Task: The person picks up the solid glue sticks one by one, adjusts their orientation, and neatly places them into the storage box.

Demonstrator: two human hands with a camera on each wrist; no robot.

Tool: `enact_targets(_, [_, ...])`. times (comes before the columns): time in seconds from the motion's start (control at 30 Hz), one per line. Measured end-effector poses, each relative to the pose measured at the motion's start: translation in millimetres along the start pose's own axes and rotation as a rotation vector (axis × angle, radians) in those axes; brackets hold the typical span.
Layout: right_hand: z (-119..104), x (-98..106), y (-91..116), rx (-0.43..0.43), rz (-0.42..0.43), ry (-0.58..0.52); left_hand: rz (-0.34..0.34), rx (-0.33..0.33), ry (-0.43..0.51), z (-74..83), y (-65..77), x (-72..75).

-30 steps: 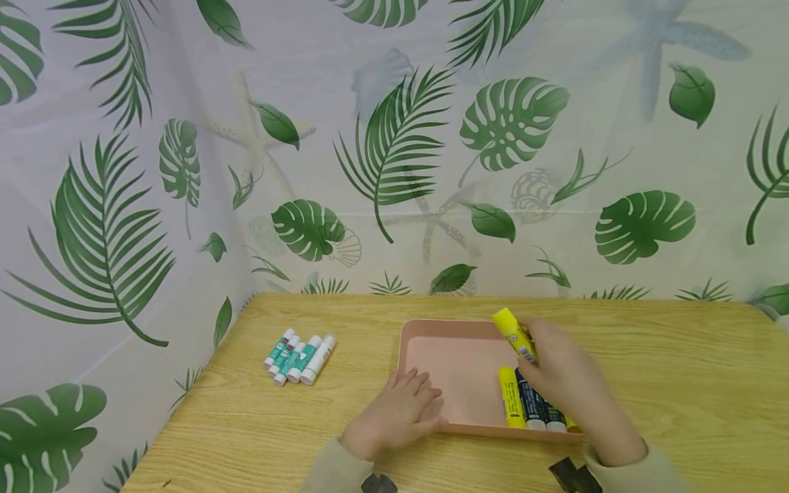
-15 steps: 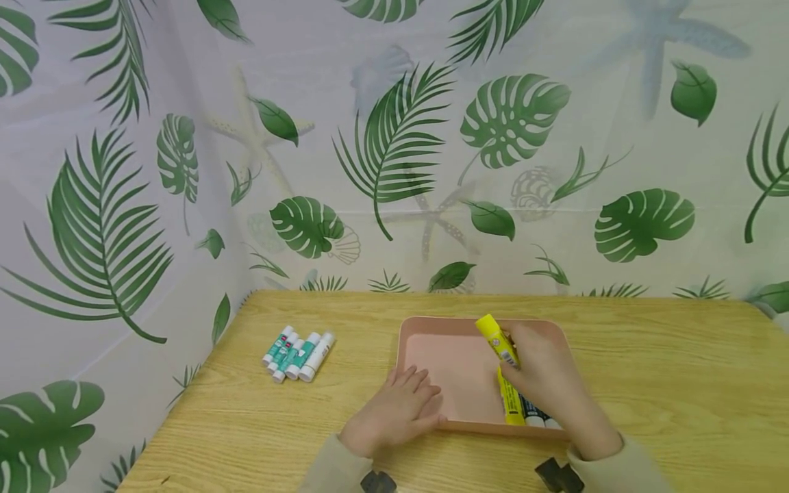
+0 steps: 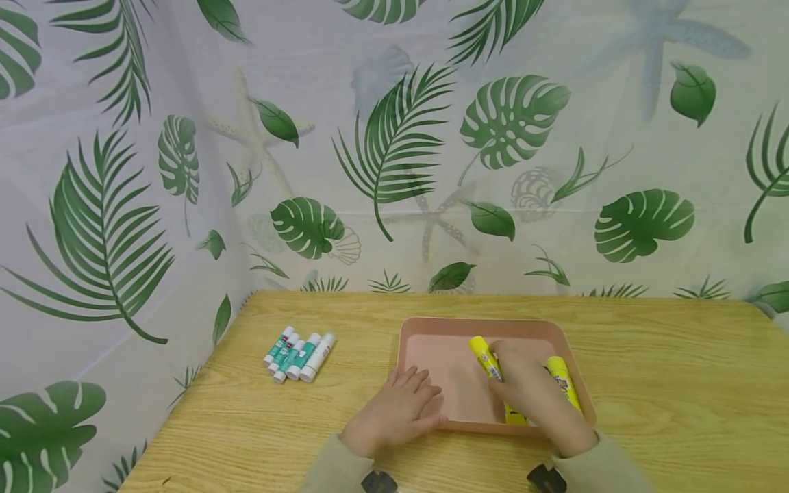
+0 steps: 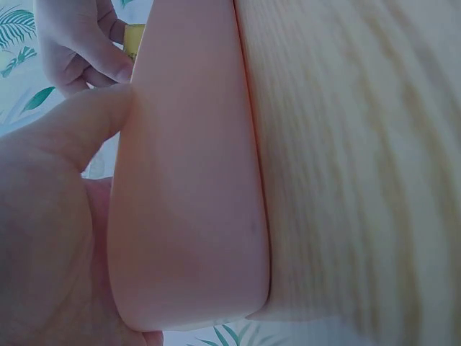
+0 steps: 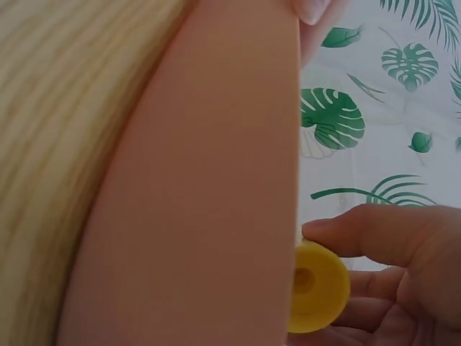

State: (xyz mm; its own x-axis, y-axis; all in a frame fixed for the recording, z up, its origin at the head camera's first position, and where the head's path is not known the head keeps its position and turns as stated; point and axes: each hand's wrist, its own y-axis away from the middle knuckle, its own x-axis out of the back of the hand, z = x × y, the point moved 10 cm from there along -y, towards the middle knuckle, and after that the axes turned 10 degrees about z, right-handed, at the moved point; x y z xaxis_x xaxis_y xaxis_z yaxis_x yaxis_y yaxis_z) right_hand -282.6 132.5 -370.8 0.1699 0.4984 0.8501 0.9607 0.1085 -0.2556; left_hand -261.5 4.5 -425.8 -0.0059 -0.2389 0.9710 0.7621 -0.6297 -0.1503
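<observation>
My right hand [image 3: 531, 392] pinches a yellow glue stick [image 3: 484, 357] between thumb and fingers, tilted above the pink tray [image 3: 459, 352]. Beneath that hand, the lower end of another yellow glue stick [image 3: 514, 415] shows in the tray. A further yellow glue stick [image 3: 562, 382] lies along the tray's right side. The hand covers the area between these two. In the right wrist view, a round yellow end [image 5: 328, 288] sits below the thumb at the rim. My left hand [image 3: 394, 412] rests on the tray's front left corner, fingers spread inside, thumb at the front rim.
Several green-and-white glue sticks [image 3: 298, 355] lie side by side on the wooden table [image 3: 246, 424], left of the tray. A leaf-patterned cloth [image 3: 382, 150] stands behind the table and along its left side.
My right hand has moved left and lower over the tray with the yellow glue stick. The yellow stick at the tray's right side has come into view; the dark-labelled sticks are now covered. My left hand stays.
</observation>
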Motion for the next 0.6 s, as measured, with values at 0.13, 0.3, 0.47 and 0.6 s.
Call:
enact_targets(0.13, [2.1, -8.6, 0.9, -0.032, -0.043, -0.003, 0.010, -0.006, -0.006, 1.1, 0.4, 1.4])
enact_targets(0.3, [1.0, -15.2, 2.4, -0.028, -0.070, 0.016, 0.011, -0.006, -0.006, 1.3, 0.3, 1.5])
enact_targets(0.47, [0.2, -18.2, 3.4, -0.011, -0.078, 0.048, 0.008, 0.000, -0.001, 0.8, 0.4, 0.8])
enact_targets(0.6, [1.2, -21.0, 4.6, -0.033, -0.110, 0.094, 0.007, -0.001, 0.007, 1.2, -0.2, 0.7])
